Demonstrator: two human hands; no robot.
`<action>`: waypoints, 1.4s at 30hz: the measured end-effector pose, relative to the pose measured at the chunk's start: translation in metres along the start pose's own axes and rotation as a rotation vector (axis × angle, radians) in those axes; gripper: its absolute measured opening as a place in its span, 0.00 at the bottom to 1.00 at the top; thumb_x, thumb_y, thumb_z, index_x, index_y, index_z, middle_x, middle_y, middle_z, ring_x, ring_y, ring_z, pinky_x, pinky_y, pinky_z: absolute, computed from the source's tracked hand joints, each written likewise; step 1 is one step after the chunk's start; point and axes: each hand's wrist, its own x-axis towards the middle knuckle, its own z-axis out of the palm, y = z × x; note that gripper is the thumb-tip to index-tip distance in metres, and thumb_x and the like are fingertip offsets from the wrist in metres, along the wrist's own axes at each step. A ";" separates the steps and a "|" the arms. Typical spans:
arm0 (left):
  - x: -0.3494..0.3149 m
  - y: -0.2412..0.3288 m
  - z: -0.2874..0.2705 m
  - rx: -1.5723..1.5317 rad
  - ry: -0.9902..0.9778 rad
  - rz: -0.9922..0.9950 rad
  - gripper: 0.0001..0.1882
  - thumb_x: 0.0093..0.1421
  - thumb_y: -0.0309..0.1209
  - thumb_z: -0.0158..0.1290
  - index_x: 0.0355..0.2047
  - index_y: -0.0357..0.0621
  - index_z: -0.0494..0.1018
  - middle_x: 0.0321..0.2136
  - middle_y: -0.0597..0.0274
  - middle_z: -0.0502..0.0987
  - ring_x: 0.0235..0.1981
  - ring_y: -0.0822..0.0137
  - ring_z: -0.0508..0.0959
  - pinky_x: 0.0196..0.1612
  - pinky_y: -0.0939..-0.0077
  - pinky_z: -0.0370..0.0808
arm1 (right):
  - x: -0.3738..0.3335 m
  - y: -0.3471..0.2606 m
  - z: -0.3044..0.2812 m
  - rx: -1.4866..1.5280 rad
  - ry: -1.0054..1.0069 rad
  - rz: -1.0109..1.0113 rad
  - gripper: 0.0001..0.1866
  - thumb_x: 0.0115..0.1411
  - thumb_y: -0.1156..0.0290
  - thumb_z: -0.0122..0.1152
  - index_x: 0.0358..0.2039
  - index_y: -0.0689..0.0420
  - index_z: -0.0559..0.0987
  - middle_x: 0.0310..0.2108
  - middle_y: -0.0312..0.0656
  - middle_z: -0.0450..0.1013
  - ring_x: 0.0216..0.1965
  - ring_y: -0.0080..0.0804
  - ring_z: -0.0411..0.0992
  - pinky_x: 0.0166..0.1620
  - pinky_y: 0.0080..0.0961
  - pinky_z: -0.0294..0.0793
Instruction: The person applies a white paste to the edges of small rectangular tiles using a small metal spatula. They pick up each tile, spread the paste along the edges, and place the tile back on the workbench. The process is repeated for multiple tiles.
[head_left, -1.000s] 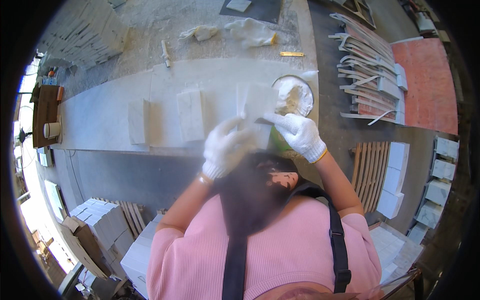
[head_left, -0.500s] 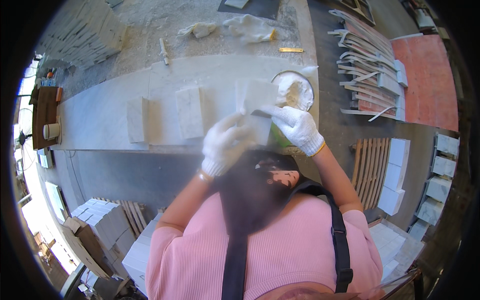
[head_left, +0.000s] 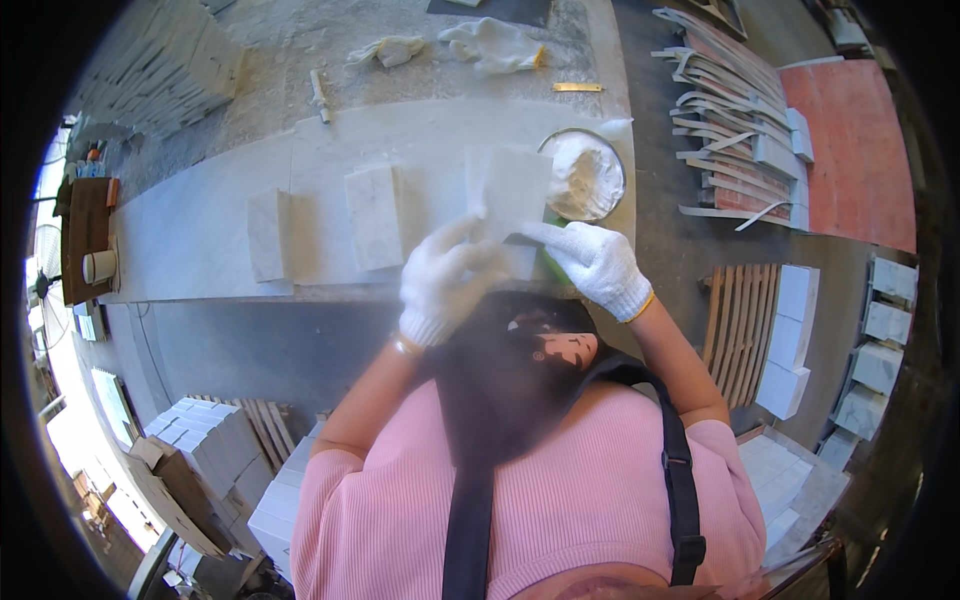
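My left hand [head_left: 450, 278], in a white knit glove, is at the near-left corner of a pale marble tile [head_left: 517, 185], its fingers curled against the tile's edge. A second white glove covers my right hand [head_left: 600, 265]. It grips a small dark-bladed scraper [head_left: 518, 239], largely hidden by the fingers, with the blade along the near part of the tile. Beyond that hand stands a round tub of white paste [head_left: 588, 180]. Something green [head_left: 553, 265] shows beside the right hand, partly covered. Two tile stacks, one left [head_left: 268, 235] and one nearer [head_left: 374, 218], stand on the slab bench.
Spare white gloves [head_left: 492, 46], a white stick-like tool [head_left: 319, 97] and a yellow strip [head_left: 578, 87] lie on the far bench. Slabs are stacked at far left [head_left: 165, 70]. A wooden pallet [head_left: 740, 335] and boxed white tiles [head_left: 790, 340] stand right.
The whole view has shifted slightly, so the bench sits higher. My right hand and the scraper have drawn a little toward me along the tile. My left hand stays by the tile's edge.
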 end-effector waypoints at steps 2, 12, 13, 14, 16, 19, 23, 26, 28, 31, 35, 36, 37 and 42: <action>-0.003 0.001 -0.001 0.009 -0.044 -0.046 0.21 0.44 0.29 0.77 0.39 0.47 0.83 0.57 0.47 0.81 0.53 0.48 0.83 0.52 0.59 0.82 | -0.009 -0.004 0.000 0.044 -0.052 0.057 0.23 0.65 0.74 0.63 0.60 0.44 0.83 0.28 0.44 0.78 0.28 0.42 0.78 0.35 0.34 0.80; -0.003 -0.002 0.002 -0.015 0.009 0.000 0.20 0.44 0.32 0.77 0.38 0.49 0.83 0.54 0.48 0.82 0.45 0.47 0.84 0.45 0.58 0.82 | -0.009 -0.005 0.005 0.047 0.094 0.029 0.24 0.64 0.72 0.58 0.59 0.41 0.84 0.26 0.44 0.77 0.26 0.44 0.77 0.31 0.39 0.77; -0.003 -0.002 0.001 -0.014 0.000 -0.016 0.20 0.44 0.32 0.77 0.38 0.49 0.83 0.54 0.48 0.82 0.45 0.47 0.84 0.45 0.58 0.82 | -0.007 -0.004 0.008 0.042 0.091 0.031 0.24 0.64 0.72 0.58 0.59 0.41 0.84 0.26 0.45 0.77 0.26 0.44 0.77 0.31 0.39 0.77; -0.003 -0.001 0.001 -0.010 -0.006 -0.033 0.20 0.44 0.32 0.77 0.38 0.49 0.83 0.54 0.48 0.82 0.46 0.47 0.84 0.45 0.58 0.82 | -0.006 -0.004 0.009 0.040 0.090 0.036 0.23 0.65 0.72 0.58 0.59 0.41 0.84 0.26 0.45 0.77 0.26 0.45 0.77 0.32 0.39 0.77; -0.003 0.000 0.002 -0.034 -0.016 -0.061 0.20 0.44 0.32 0.77 0.38 0.49 0.84 0.54 0.48 0.82 0.46 0.46 0.84 0.46 0.58 0.82 | -0.015 -0.008 0.008 0.042 0.011 0.069 0.24 0.65 0.72 0.58 0.60 0.40 0.84 0.27 0.46 0.77 0.26 0.45 0.77 0.32 0.39 0.77; -0.002 -0.002 0.002 -0.039 -0.006 -0.026 0.21 0.44 0.32 0.77 0.39 0.48 0.84 0.54 0.48 0.82 0.46 0.46 0.84 0.46 0.58 0.82 | -0.032 -0.015 0.001 0.066 -0.050 0.114 0.24 0.65 0.72 0.59 0.59 0.40 0.84 0.27 0.46 0.77 0.26 0.45 0.77 0.32 0.39 0.78; -0.004 -0.007 0.000 -0.010 -0.047 -0.010 0.24 0.42 0.28 0.77 0.42 0.46 0.85 0.58 0.47 0.80 0.52 0.52 0.83 0.47 0.63 0.83 | -0.028 -0.013 -0.004 0.139 0.017 0.092 0.23 0.66 0.72 0.59 0.59 0.41 0.84 0.32 0.47 0.81 0.30 0.45 0.80 0.36 0.38 0.80; -0.005 -0.009 0.003 -0.054 -0.019 -0.023 0.22 0.44 0.31 0.76 0.41 0.48 0.84 0.53 0.47 0.82 0.47 0.46 0.84 0.47 0.58 0.82 | -0.009 -0.005 0.002 0.167 0.092 0.089 0.22 0.67 0.72 0.58 0.59 0.41 0.84 0.34 0.47 0.82 0.33 0.45 0.81 0.38 0.38 0.80; -0.005 -0.010 0.003 -0.081 -0.033 -0.048 0.22 0.44 0.31 0.76 0.41 0.48 0.85 0.53 0.47 0.82 0.47 0.46 0.83 0.47 0.58 0.81 | -0.002 -0.003 0.005 0.178 0.121 0.108 0.21 0.69 0.71 0.58 0.60 0.41 0.84 0.35 0.48 0.82 0.35 0.45 0.82 0.38 0.38 0.81; -0.005 -0.008 0.003 -0.082 -0.042 -0.071 0.22 0.44 0.31 0.76 0.42 0.48 0.85 0.54 0.47 0.82 0.47 0.46 0.83 0.47 0.58 0.81 | -0.015 -0.007 0.002 0.140 -0.013 0.135 0.21 0.68 0.70 0.58 0.60 0.41 0.84 0.32 0.47 0.81 0.32 0.45 0.81 0.38 0.37 0.80; -0.005 -0.003 -0.004 -0.047 -0.095 -0.071 0.24 0.45 0.28 0.77 0.44 0.44 0.84 0.60 0.45 0.78 0.54 0.51 0.83 0.52 0.61 0.82 | -0.044 -0.011 -0.006 0.201 -0.108 0.176 0.21 0.66 0.71 0.61 0.59 0.43 0.84 0.32 0.47 0.80 0.32 0.45 0.80 0.39 0.38 0.80; -0.005 -0.002 -0.007 -0.039 -0.108 -0.079 0.22 0.46 0.29 0.76 0.43 0.44 0.84 0.60 0.45 0.79 0.54 0.51 0.83 0.53 0.60 0.81 | -0.048 -0.011 -0.008 0.253 -0.126 0.203 0.21 0.66 0.72 0.61 0.59 0.44 0.84 0.33 0.48 0.81 0.32 0.45 0.80 0.40 0.38 0.80; -0.005 -0.002 -0.010 -0.030 -0.122 -0.085 0.20 0.47 0.29 0.76 0.42 0.44 0.84 0.59 0.45 0.79 0.54 0.51 0.82 0.54 0.60 0.81 | -0.050 -0.010 -0.010 0.352 -0.118 0.260 0.20 0.67 0.74 0.61 0.58 0.50 0.84 0.41 0.49 0.84 0.41 0.43 0.83 0.47 0.36 0.82; 0.002 0.000 -0.028 0.063 -0.075 -0.090 0.10 0.52 0.30 0.73 0.34 0.44 0.85 0.52 0.47 0.83 0.51 0.52 0.83 0.52 0.60 0.80 | -0.048 -0.005 -0.017 0.550 0.007 0.403 0.21 0.70 0.79 0.58 0.63 0.59 0.80 0.50 0.38 0.85 0.35 0.14 0.77 0.39 0.16 0.78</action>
